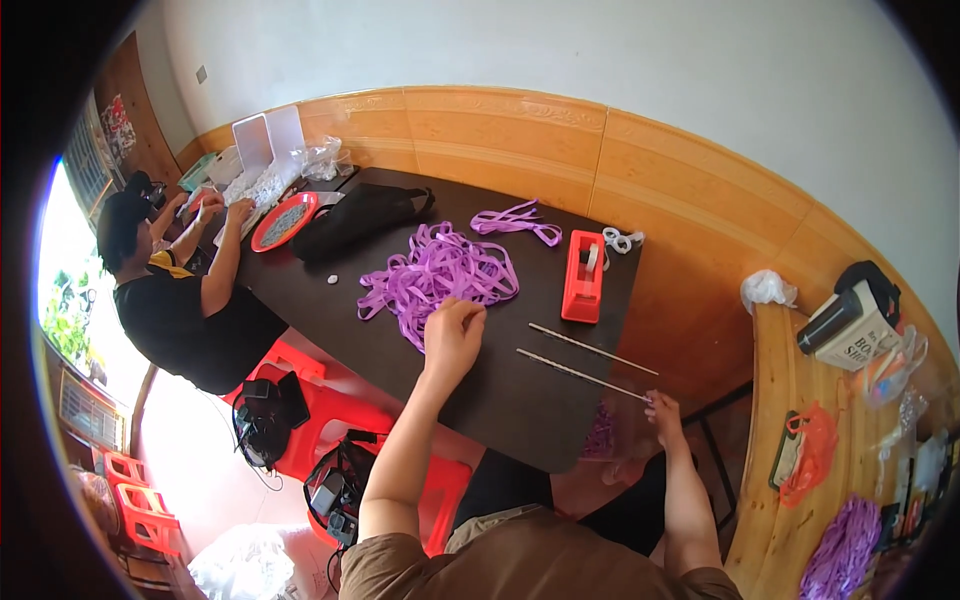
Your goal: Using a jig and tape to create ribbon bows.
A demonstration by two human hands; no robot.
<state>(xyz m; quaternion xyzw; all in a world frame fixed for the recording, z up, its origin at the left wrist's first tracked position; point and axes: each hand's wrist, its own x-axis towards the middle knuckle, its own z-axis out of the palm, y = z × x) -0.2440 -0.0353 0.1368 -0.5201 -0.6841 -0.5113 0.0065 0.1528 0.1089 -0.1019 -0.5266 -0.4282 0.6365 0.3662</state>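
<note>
A loose heap of purple ribbon [440, 270] lies on the dark table. My left hand [455, 335] is over its near edge with the fingers curled together; what they pinch, if anything, is hidden. Two thin, patterned sticks [585, 375] lie side by side to the right, their right ends jutting past the table's edge. At the end of the nearer one, my right hand [664, 415] is closed, with a speck of purple at the fingertips. The thing in its grip is too small to tell. A smaller purple ribbon bundle [515, 222] rests behind the heap.
A red tape dispenser [582, 280] and white-handled scissors [622, 240] stand at the table's right edge. Farther left are a black bag [360, 220] and a red plate [285, 222] of grey bits. A co-worker [180, 290] sits there. A wooden bench [770, 420] runs along the right.
</note>
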